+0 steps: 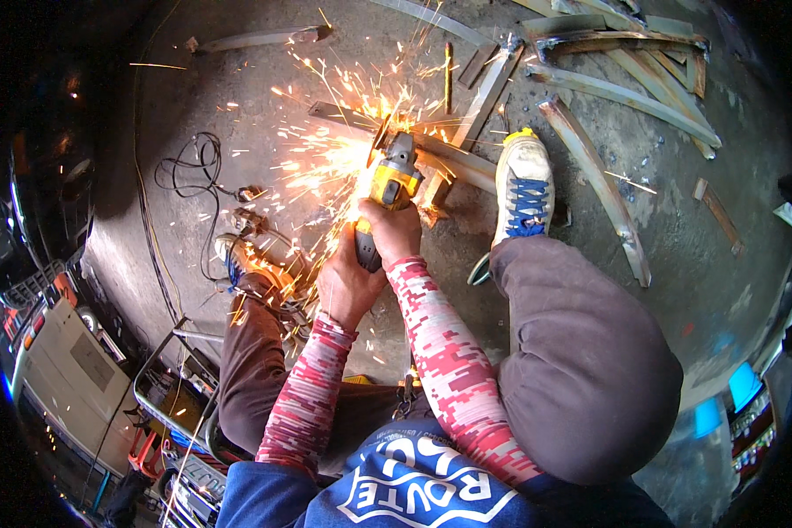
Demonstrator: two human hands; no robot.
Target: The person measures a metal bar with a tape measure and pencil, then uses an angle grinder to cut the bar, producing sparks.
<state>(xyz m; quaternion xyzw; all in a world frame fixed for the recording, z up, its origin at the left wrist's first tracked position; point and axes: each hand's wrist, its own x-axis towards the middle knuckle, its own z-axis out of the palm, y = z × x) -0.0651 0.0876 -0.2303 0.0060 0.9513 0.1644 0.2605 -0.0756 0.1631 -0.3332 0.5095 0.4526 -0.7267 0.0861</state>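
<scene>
A yellow and black angle grinder is gripped by both of my hands. My left hand closes round the rear of its body, and my right hand wraps it just ahead. The grinder's disc meets a metal bar lying across the floor, and orange sparks burst out mostly to the left. Glare hides the exact contact spot. My white shoe with blue laces rests by the bar's right end; my other shoe is partly behind sparks at the left.
Loose metal strips and a welded frame lie at the right and far right. A coiled black cable sits on the floor to the left. At lower left stands a metal-tube rack near a beige vehicle.
</scene>
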